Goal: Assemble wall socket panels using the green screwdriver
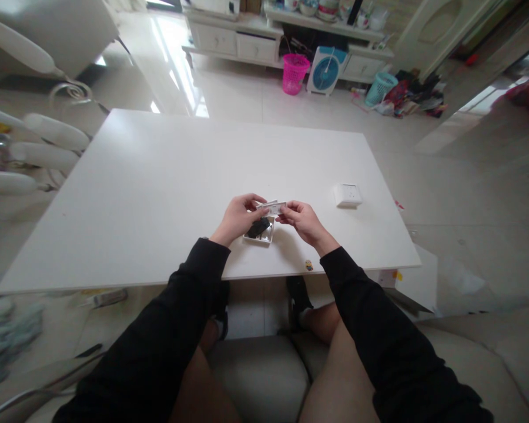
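Note:
Both my hands are together over the front half of a white table (167,194). My left hand (239,218) pinches one end of a thin white plastic plate (275,208), which looks like a wall socket panel. On its other end, the fingers of my right hand (306,223) are closed. The plate is tilted, and fingers cover part of it. Just below my hands lies a small open white box (259,241) with a black piece (258,227) inside. My left hand partly hides that box.
Right of my hands sits a stack of white socket panels (348,195). A small cartoon sticker (308,265) is near the table's front edge. White chair backs (57,132) stand to the left. Beyond the table are a pink basket (294,75) and a blue fan (327,70).

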Demonstrator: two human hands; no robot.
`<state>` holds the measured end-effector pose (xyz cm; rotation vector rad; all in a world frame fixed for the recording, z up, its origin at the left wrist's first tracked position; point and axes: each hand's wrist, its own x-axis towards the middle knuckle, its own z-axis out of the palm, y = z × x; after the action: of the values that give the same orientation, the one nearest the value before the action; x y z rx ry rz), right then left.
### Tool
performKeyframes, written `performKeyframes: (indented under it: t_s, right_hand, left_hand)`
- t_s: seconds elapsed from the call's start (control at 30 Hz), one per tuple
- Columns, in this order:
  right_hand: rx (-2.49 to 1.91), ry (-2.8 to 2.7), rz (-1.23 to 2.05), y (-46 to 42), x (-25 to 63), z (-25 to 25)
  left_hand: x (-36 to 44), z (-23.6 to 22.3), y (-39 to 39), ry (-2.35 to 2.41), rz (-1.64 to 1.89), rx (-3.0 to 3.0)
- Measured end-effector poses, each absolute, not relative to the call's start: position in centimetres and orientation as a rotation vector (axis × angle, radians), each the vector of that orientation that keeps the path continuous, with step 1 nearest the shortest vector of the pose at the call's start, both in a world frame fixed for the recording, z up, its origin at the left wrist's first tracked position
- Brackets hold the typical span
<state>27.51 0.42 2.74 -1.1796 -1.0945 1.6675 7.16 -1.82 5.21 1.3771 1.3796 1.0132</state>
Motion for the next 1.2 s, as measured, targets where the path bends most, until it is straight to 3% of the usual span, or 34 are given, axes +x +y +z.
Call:
performKeyframes:
  t_s: [1.2]
  right_hand:
    - [-1.202,-1.195,1.465,-0.2,26.9,3.8]
  left_hand:
    - [7.0,5.6,-1.8,1.464,1.001,1.533]
